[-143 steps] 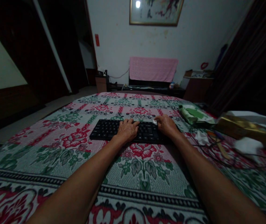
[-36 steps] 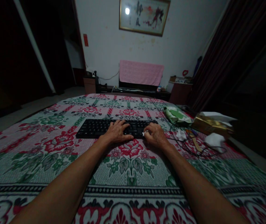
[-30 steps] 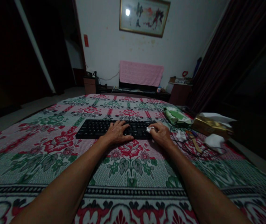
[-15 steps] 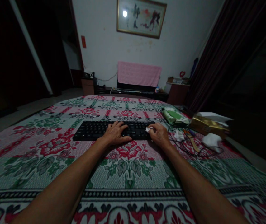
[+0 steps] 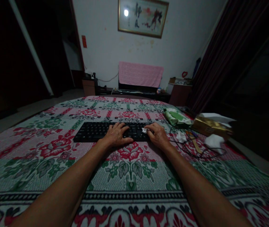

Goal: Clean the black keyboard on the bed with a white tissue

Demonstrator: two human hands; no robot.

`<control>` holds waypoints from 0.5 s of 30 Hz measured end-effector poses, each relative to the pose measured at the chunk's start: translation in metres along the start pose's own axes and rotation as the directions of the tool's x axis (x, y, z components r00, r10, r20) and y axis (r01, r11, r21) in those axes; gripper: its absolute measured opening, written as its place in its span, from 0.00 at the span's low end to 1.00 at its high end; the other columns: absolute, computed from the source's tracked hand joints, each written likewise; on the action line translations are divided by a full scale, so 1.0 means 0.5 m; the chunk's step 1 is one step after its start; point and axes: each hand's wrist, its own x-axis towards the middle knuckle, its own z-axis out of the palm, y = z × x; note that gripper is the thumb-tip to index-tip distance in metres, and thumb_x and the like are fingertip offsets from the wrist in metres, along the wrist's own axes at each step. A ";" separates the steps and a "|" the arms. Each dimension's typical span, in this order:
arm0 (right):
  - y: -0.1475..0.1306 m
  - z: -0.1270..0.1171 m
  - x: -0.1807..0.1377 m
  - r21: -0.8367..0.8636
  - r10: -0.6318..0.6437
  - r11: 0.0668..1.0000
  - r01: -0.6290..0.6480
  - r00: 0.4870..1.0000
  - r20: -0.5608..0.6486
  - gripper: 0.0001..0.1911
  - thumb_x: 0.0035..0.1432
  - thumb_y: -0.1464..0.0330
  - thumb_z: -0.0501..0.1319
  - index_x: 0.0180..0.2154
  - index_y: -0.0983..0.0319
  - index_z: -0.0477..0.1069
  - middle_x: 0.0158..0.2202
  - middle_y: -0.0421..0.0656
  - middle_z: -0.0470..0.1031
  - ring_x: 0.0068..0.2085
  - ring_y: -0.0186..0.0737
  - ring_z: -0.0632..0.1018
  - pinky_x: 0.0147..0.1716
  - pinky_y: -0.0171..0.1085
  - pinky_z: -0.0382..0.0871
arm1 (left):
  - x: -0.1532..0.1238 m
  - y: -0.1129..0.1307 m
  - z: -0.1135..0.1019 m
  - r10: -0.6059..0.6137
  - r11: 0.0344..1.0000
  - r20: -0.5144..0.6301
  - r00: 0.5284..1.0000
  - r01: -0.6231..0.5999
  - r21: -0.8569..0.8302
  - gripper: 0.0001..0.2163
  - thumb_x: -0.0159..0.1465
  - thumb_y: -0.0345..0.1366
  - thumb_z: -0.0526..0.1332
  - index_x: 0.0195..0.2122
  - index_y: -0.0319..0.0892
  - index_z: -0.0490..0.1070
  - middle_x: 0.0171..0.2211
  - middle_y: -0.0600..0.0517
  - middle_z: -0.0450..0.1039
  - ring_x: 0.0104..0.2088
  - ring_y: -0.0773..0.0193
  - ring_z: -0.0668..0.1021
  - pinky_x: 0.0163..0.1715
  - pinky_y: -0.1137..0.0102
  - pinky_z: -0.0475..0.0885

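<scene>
"Starting on the left?"
"The keyboard (image 5: 90, 131) lies flat on the flowered cloth (image 5: 131, 176) in front of me."
"Next?"
"My left hand (image 5: 117, 135), loose and holding nothing, palm down with fingers spread over the middle keys."
"Then?"
"A scrap of white tissue (image 5: 144, 130) at the keyboard's right part; I pinch it in the fingers of my right hand (image 5: 157, 133)."
"Beyond that?"
"A green-and-white packet (image 5: 177, 118), then a gold box (image 5: 210, 127), on the same cloth."
</scene>
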 end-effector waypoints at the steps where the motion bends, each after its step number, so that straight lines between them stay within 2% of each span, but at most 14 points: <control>1: -0.006 -0.001 0.001 -0.009 -0.041 0.999 0.041 0.999 0.024 0.13 0.56 0.72 0.55 0.40 0.58 0.76 0.37 0.45 0.73 0.39 0.41 0.70 0.42 0.40 0.59 | 0.000 0.000 0.000 -0.003 1.000 0.003 1.000 0.003 0.003 0.33 0.56 0.61 0.52 0.59 0.47 0.61 0.63 0.45 0.55 0.61 0.46 0.58 0.55 0.51 0.56; 3: -0.018 -0.006 0.005 -0.038 -0.110 0.993 0.114 0.991 0.082 0.14 0.56 0.73 0.54 0.40 0.58 0.75 0.38 0.45 0.73 0.40 0.42 0.70 0.43 0.41 0.58 | 0.000 0.000 0.001 -0.002 1.000 0.005 1.000 0.002 0.005 0.33 0.57 0.61 0.52 0.59 0.47 0.61 0.62 0.46 0.55 0.60 0.46 0.58 0.55 0.52 0.56; 5: -0.025 -0.016 0.012 -0.027 -0.123 0.992 0.127 0.984 0.127 0.13 0.55 0.73 0.53 0.37 0.60 0.76 0.36 0.44 0.74 0.39 0.41 0.70 0.42 0.41 0.58 | 0.000 0.000 0.001 0.000 1.000 0.002 1.000 0.000 0.003 0.34 0.57 0.61 0.51 0.59 0.47 0.61 0.62 0.46 0.55 0.60 0.46 0.59 0.55 0.52 0.56; 9: -0.018 -0.032 0.025 0.079 0.012 0.997 -0.018 0.997 0.071 0.13 0.53 0.74 0.51 0.30 0.63 0.74 0.31 0.44 0.74 0.35 0.38 0.72 0.39 0.36 0.61 | 0.001 0.000 -0.001 -0.006 1.000 0.019 1.000 0.006 -0.008 0.34 0.57 0.61 0.51 0.59 0.47 0.61 0.63 0.46 0.55 0.60 0.46 0.59 0.55 0.51 0.55; 12: -0.013 -0.025 0.021 0.072 0.012 0.997 -0.014 1.000 0.023 0.13 0.54 0.73 0.51 0.33 0.62 0.75 0.33 0.44 0.74 0.36 0.39 0.72 0.39 0.36 0.61 | 0.000 0.001 -0.002 -0.001 1.000 0.011 1.000 0.001 -0.008 0.33 0.57 0.61 0.51 0.59 0.47 0.61 0.62 0.46 0.55 0.59 0.46 0.59 0.55 0.51 0.56; 15: -0.019 -0.014 0.013 0.025 -0.057 0.998 0.055 0.996 0.069 0.13 0.56 0.70 0.52 0.38 0.60 0.75 0.34 0.44 0.74 0.37 0.39 0.72 0.40 0.37 0.61 | -0.001 0.001 -0.001 0.000 1.000 0.003 1.000 0.000 0.000 0.33 0.57 0.61 0.51 0.59 0.47 0.61 0.62 0.46 0.55 0.60 0.47 0.59 0.55 0.52 0.56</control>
